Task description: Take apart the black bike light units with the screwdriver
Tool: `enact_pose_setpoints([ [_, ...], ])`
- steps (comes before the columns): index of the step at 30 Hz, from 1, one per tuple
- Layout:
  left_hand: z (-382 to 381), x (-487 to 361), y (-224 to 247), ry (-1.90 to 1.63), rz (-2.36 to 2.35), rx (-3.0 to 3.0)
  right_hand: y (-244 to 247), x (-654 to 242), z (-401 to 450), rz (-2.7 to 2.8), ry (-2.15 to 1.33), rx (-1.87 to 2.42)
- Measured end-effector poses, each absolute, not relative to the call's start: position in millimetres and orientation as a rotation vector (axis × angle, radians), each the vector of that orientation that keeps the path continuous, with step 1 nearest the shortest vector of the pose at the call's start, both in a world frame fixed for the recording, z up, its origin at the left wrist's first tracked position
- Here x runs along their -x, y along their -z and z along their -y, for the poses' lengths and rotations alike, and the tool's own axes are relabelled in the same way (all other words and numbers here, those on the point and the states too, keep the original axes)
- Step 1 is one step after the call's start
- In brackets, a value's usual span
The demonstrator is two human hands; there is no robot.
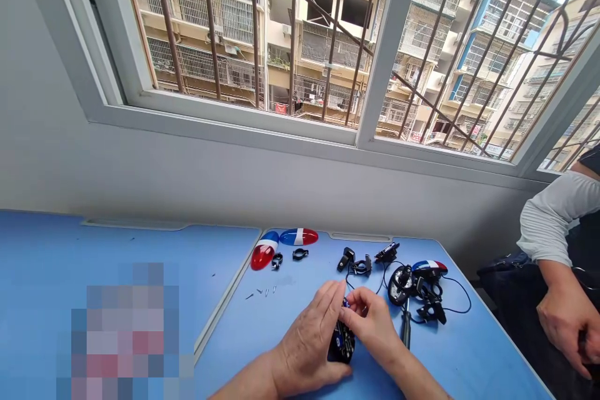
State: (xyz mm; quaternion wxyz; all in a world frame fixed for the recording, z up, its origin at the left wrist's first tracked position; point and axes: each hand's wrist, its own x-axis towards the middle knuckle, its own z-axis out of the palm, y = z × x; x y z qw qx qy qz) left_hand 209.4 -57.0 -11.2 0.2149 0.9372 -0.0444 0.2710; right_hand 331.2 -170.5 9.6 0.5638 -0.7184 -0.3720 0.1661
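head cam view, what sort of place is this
Probably a small indoor assembly workroom: a blue-topped workbench with small steel screws and black plastic parts, a white-framed window with rusty metal bars facing apartment blocks, and a seated co-worker's grey sleeve.

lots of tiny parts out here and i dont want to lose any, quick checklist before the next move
Left hand and right hand on the dark housing: ok, both are touching it.
Small screws: ok, grouped on the blue bench, away from both hands.
Red-and-blue lens shells: ok, lying apart from the hands.
Screwdriver: cannot tell whether the right hand's wrist touches it.
Black wire at the housing: cannot tell, the hands hide where it joins.
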Motion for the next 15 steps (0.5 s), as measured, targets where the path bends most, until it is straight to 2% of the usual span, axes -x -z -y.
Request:
enact_pose_setpoints([
  [6,54,-209,15,-0.787,0.124,-2.605,-27,-335,166,0.705,-0.757,1.568],
  [15,56,-209,9,-0.808,0.118,-2.569,-23,-334,166,0.707,-0.775,1.557],
])
